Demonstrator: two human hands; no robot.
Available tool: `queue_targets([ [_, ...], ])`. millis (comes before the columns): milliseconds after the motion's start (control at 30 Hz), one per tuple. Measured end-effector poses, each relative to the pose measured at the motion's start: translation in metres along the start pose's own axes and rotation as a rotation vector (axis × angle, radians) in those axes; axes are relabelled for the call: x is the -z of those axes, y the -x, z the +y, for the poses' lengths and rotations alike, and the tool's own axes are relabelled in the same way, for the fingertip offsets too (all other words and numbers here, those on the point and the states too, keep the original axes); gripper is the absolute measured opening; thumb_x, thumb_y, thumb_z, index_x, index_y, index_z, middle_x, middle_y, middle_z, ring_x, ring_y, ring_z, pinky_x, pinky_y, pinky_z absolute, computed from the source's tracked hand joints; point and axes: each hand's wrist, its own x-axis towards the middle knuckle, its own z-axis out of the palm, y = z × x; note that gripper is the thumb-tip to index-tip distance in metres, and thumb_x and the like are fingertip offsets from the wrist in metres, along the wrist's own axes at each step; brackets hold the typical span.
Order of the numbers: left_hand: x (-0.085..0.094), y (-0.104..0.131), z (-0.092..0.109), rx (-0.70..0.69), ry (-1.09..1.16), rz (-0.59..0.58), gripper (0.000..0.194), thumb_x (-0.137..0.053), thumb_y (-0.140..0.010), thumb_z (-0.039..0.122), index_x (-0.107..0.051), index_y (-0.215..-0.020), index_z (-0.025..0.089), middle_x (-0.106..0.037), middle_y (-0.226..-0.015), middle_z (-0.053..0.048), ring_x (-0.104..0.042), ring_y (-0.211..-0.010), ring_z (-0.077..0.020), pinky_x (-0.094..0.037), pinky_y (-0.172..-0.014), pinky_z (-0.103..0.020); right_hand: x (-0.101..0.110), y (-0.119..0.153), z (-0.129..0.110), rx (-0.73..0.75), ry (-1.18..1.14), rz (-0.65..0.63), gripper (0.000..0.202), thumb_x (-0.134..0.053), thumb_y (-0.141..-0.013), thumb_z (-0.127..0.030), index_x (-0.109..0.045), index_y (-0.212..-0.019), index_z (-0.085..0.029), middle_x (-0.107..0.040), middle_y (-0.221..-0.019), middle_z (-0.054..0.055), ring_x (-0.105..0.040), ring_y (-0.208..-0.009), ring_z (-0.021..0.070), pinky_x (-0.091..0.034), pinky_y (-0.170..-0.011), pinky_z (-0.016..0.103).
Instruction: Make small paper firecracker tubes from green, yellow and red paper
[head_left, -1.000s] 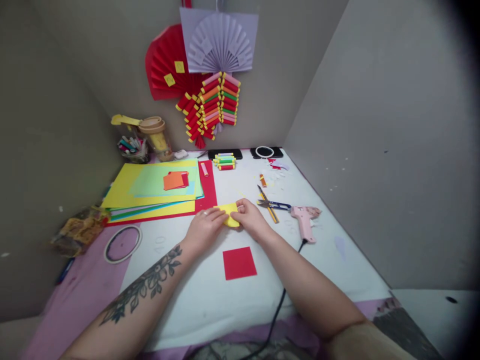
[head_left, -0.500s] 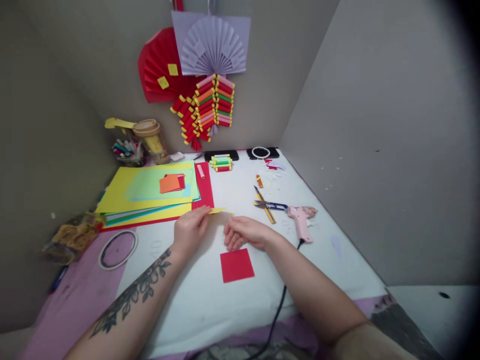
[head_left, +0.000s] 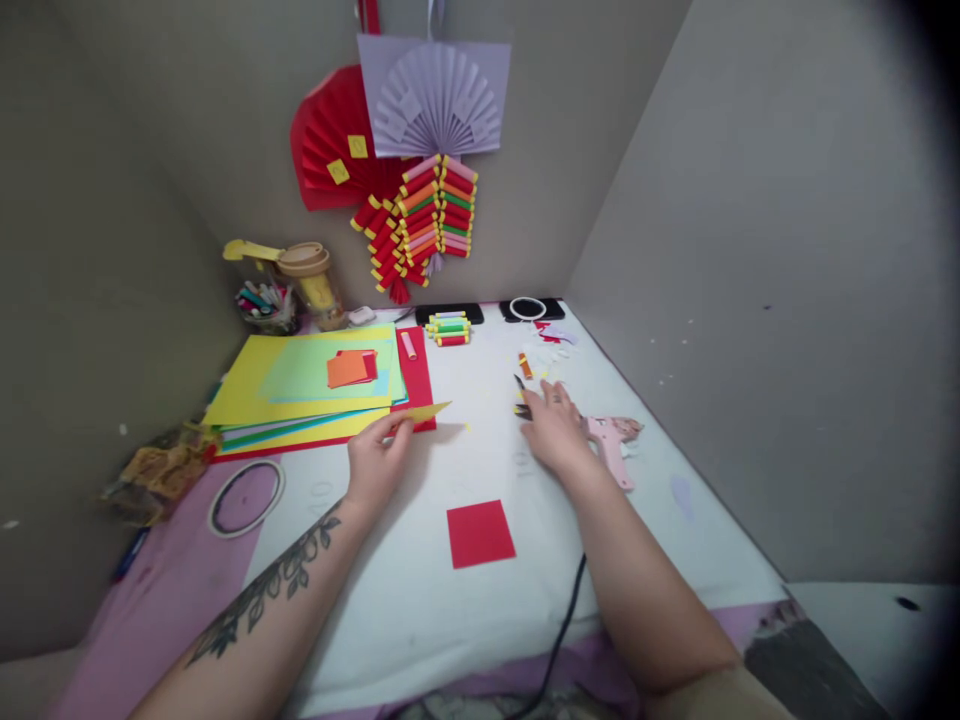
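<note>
Between its thumb and fingers, my left hand (head_left: 377, 458) pinches a small yellow paper strip (head_left: 431, 411), held above the white table cover. My right hand (head_left: 556, 432) lies over the cutting tools with its fingers apart. Under it, a craft knife (head_left: 518, 382) and thread snips (head_left: 523, 411) are mostly hidden, so any contact is unclear. A pink glue gun (head_left: 613, 455) rests just right of that hand. Nearer to me, a red paper square (head_left: 481, 534) lies flat between my forearms.
Stacked coloured paper (head_left: 247, 385) with small orange and red squares (head_left: 349, 369) is at the left. A tape roll (head_left: 246, 498) lies before it. Rolled paper tubes (head_left: 450, 328) sit at the back. The glue gun's black cord (head_left: 566, 615) runs toward me. Paper firecrackers (head_left: 439, 210) hang on the wall.
My right hand has moved right and away from me, from beside the yellow strip to over the knife and snips. My left hand still holds the strip, now seen more broadly.
</note>
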Motion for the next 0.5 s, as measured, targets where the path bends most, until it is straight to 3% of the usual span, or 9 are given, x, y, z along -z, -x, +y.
queue_targets([
  [167, -0.001, -0.002, 0.004, 0.081, 0.037, -0.008, 0.023, -0.058, -0.079, 0.033, -0.073, -0.088, 0.018, -0.074, -0.089, -0.003, -0.067, -0.084, -0.0192, -0.053, -0.079, -0.029, -0.001, -0.019, 0.025, -0.107, 0.132, 0.109, 0.039, -0.048, -0.076, -0.006, -0.062, -0.111, -0.016, -0.035, -0.144, 0.017, -0.020, -0.136, 0.0368, -0.026, -0.104, 0.053],
  [267, -0.004, -0.001, 0.006, 0.083, 0.048, -0.002, 0.023, -0.058, -0.078, 0.032, -0.073, -0.088, 0.017, -0.074, -0.088, -0.003, -0.067, -0.083, -0.0189, -0.053, -0.078, -0.028, -0.002, -0.027, 0.016, -0.197, 0.119, 0.248, 0.043, -0.042, -0.079, -0.004, -0.060, -0.116, -0.014, -0.031, -0.147, 0.017, -0.015, -0.139, 0.0360, -0.022, -0.105, 0.057],
  [333, -0.005, 0.000, 0.005, 0.067, 0.048, 0.012, 0.022, -0.059, -0.078, 0.032, -0.073, -0.087, 0.017, -0.074, -0.088, -0.003, -0.068, -0.083, -0.0187, -0.053, -0.079, -0.028, -0.004, -0.023, 0.000, -0.132, 0.033, 0.244, 0.045, -0.039, -0.081, -0.005, -0.058, -0.120, -0.013, -0.036, -0.145, 0.017, -0.020, -0.139, 0.0316, -0.022, -0.107, 0.055],
  [367, -0.005, 0.000, 0.004, 0.056, 0.045, 0.024, 0.022, -0.059, -0.078, 0.031, -0.073, -0.087, 0.018, -0.074, -0.088, -0.002, -0.068, -0.083, -0.0185, -0.053, -0.079, -0.028, -0.005, -0.019, -0.010, -0.019, -0.033, 0.179, 0.045, -0.037, -0.083, -0.006, -0.057, -0.123, -0.013, -0.040, -0.143, 0.016, -0.025, -0.137, 0.0280, -0.023, -0.109, 0.051],
  [433, -0.003, -0.001, -0.001, 0.037, 0.035, 0.063, 0.023, -0.058, -0.080, 0.032, -0.073, -0.091, 0.018, -0.074, -0.090, -0.002, -0.068, -0.083, -0.0181, -0.053, -0.079, -0.028, -0.009, -0.007, -0.029, 0.353, -0.176, -0.101, 0.045, -0.035, -0.088, -0.014, -0.052, -0.129, -0.018, -0.047, -0.139, 0.011, -0.033, -0.134, 0.0201, -0.026, -0.111, 0.042],
  [500, 0.000, -0.003, -0.006, 0.003, 0.012, 0.136, 0.025, -0.056, -0.082, 0.032, -0.072, -0.096, 0.019, -0.074, -0.092, -0.003, -0.069, -0.083, -0.0178, -0.054, -0.078, -0.028, -0.011, 0.003, -0.040, 0.671, -0.193, -0.405, 0.045, -0.042, -0.089, -0.025, -0.047, -0.134, -0.027, -0.043, -0.144, 0.004, -0.027, -0.138, 0.0210, -0.022, -0.112, 0.045],
])
